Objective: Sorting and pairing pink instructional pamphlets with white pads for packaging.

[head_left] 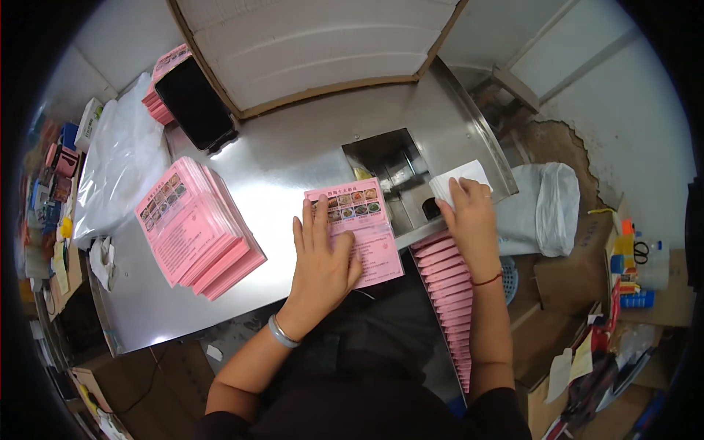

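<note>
A flat pink printed packet (378,257) with small food pictures lies at the near edge of the metal table. My left hand (324,249) rests on it, fingers stretched out flat. To the right, my right hand (471,220) pinches white folded paper (462,177) beside a rectangular recess (392,163) in the tabletop; the part under the fingers is hidden. A long row of pink packets (445,293) stands packed together below the table edge, between my body and right forearm. Left of my left hand sits a tall, slightly fanned pile of pink packets (183,227).
A black phone (194,103) leans by another pink stack (163,99) at the back left. A large white panel with brown edges (315,55) rises at the back. Clear plastic (121,161) drapes the left side; a pale bag (543,209) and cardboard boxes (572,253) lie right.
</note>
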`<state>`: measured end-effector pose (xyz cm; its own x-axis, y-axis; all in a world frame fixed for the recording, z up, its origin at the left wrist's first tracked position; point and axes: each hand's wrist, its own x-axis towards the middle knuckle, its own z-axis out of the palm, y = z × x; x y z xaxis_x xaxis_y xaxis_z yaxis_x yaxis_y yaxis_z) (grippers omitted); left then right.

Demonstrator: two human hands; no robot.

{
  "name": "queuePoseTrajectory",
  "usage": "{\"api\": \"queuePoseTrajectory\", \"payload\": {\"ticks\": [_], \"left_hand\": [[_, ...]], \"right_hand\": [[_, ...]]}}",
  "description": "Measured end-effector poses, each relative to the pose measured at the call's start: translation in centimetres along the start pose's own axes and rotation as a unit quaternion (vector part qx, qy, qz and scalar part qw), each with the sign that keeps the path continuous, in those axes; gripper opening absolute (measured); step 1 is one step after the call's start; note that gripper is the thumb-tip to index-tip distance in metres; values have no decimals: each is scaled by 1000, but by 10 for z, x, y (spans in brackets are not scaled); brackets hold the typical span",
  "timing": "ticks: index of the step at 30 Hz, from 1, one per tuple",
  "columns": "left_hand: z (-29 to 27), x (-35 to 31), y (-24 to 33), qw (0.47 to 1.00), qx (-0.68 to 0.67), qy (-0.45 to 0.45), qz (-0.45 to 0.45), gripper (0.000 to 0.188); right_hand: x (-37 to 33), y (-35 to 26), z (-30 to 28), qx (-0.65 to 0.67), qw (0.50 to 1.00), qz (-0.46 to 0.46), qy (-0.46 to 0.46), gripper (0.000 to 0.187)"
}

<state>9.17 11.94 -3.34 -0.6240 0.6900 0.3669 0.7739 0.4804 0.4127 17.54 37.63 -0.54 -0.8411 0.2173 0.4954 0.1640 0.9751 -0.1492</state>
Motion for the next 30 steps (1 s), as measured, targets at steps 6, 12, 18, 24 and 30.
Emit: {"api": "queuePoseTrajectory", "payload": {"ticks": [6,12,18,24,30], "left_hand": [[1,0,2,1000,1,2,-8,33],[2,-4,-7,998,-52,30,-21,40],[-21,-1,-32,996,57,-44,46,43],[-18,3,-15,999,-23,-30,-27,32],[-22,2,-7,995,98,-6,18,32]], "right_hand": [[-1,-5,10,-72,997,7,17,26],[-1,17,-1,17,1000,-7,3,35],[-22,-104,0,166,969,-179,-32,41],[5,-113,43,62,990,-108,-67,27],[-4,-42,19,165,981,-24,102,25]]}}
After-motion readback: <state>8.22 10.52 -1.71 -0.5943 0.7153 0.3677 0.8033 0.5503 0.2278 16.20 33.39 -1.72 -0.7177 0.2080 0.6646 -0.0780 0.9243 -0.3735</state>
